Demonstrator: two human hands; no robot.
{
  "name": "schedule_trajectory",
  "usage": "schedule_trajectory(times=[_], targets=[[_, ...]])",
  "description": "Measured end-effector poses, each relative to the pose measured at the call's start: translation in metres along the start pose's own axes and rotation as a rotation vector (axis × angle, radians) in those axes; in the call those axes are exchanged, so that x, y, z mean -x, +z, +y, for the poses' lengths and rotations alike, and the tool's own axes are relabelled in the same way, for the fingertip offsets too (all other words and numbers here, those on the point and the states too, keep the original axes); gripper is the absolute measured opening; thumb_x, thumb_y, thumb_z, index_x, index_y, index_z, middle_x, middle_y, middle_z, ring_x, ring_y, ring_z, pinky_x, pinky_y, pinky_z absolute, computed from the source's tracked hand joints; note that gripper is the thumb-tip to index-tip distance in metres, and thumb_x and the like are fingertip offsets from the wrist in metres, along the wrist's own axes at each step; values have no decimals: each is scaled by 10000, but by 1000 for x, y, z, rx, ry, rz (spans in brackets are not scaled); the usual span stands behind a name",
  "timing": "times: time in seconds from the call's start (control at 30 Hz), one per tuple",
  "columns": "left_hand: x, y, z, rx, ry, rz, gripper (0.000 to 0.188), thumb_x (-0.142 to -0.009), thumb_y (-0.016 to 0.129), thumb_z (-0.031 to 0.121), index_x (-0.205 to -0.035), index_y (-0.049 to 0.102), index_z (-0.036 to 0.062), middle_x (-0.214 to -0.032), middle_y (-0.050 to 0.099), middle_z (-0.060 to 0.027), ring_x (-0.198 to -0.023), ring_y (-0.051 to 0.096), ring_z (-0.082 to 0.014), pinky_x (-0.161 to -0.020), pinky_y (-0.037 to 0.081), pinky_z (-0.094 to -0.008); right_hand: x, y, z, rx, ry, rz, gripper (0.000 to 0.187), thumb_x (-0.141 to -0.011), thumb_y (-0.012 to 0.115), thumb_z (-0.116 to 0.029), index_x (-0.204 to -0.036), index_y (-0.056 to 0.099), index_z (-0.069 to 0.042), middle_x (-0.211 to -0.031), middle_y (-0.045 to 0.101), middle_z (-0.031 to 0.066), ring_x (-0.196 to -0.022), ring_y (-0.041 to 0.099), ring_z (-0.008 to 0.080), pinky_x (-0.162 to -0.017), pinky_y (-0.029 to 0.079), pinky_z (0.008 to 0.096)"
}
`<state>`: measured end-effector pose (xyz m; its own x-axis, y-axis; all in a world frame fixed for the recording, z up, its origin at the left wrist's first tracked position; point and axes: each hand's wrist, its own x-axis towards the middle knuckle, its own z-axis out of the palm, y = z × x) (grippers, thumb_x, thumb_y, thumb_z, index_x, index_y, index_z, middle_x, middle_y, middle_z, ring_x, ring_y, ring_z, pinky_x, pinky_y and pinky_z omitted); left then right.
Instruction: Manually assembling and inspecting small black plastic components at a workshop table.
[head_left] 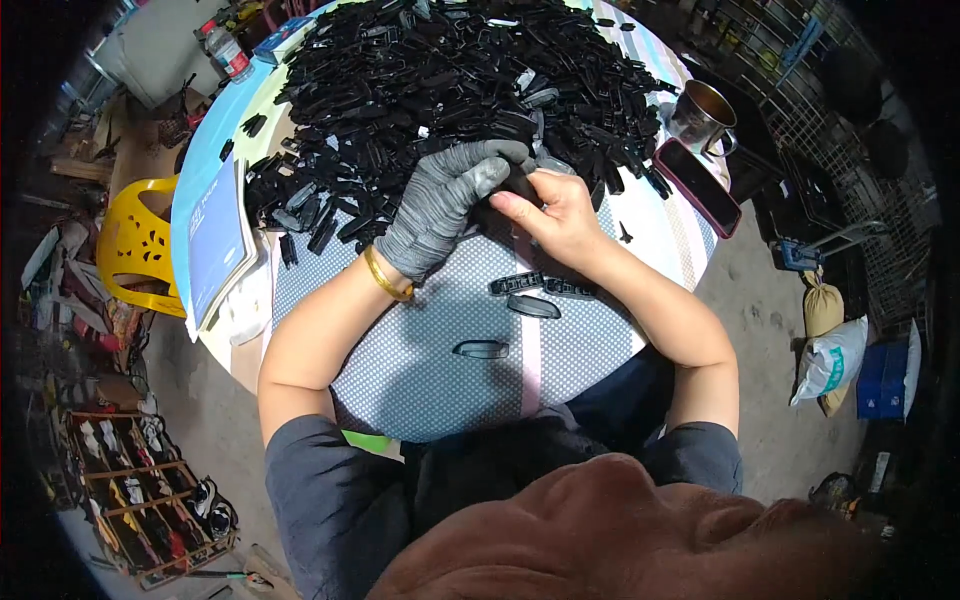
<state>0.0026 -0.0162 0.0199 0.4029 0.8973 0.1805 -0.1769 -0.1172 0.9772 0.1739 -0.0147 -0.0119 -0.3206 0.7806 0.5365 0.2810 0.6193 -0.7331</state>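
Note:
My left hand, in a grey glove, meets my bare right hand at the near edge of a big heap of black plastic parts. Between them they grip a dark piece, mostly covered by the fingers, so its exact kind cannot be told. Both hands are closed, with the right thumb pointing toward the glove. Nearer to me on the table lie a long curved black part, a ribbed black strip and another slim black part.
The round table has a patterned cover. A metal mug and a phone stand and lie at its right side. On the left are a booklet and a bottle. A yellow plastic seat and a rack of shoes are beyond.

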Motion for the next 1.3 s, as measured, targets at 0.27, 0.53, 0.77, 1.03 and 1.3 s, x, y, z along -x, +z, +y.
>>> schedule_trajectory(times=[0.27, 0.53, 0.77, 1.03, 1.3], targets=[[15, 14, 20, -983, 234, -467, 454, -793, 623, 336, -1167, 564, 87, -977, 635, -123, -885, 619, -252, -811, 470, -331, -52, -92, 48, 555, 246, 77, 258, -797, 540, -106, -1024, 638, -32, -899, 668, 134, -806, 648, 201, -740, 500, 316], [-2, -12, 30, -1304, -179, -403, 390, -693, 677, 377, -937, 636, 76, -945, 537, -94, -852, 558, -255, -780, 468, -351, -79, -117, 122, 936, 438, 158, 435, -755, 629, -214, -1163, 548, -90, -1012, 619, 193, -962, 585, 346, -839, 459, 423], [3, -6, -7, -1744, -95, -395, 192, -770, 552, 141, -943, 614, 88, -930, 529, -123, -873, 549, -275, -770, 469, -380, -84, -108, 129, 997, 477, 177, 435, -721, 618, -195, -1130, 559, -59, -1034, 602, 229, -994, 575, 339, -864, 456, 413], [5, -10, 3, -1412, -189, -348, 287, -818, 544, 185, -1082, 581, 79, -1007, 529, -156, -937, 552, -295, -816, 466, -378, -87, -116, 116, 980, 547, 48, 469, -705, 647, -277, -1109, 575, -50, -1051, 602, 218, -1002, 578, 327, -864, 458, 405], [10, -33, -8, -1610, -32, -257, 368, -834, 502, 125, -1201, 519, 139, -975, 549, -117, -934, 550, -289, -818, 471, -374, -94, -119, 118, 1027, 584, 1, 420, -686, 671, -309, -958, 607, 4, -1002, 616, 211, -954, 590, 339, -820, 473, 413]])
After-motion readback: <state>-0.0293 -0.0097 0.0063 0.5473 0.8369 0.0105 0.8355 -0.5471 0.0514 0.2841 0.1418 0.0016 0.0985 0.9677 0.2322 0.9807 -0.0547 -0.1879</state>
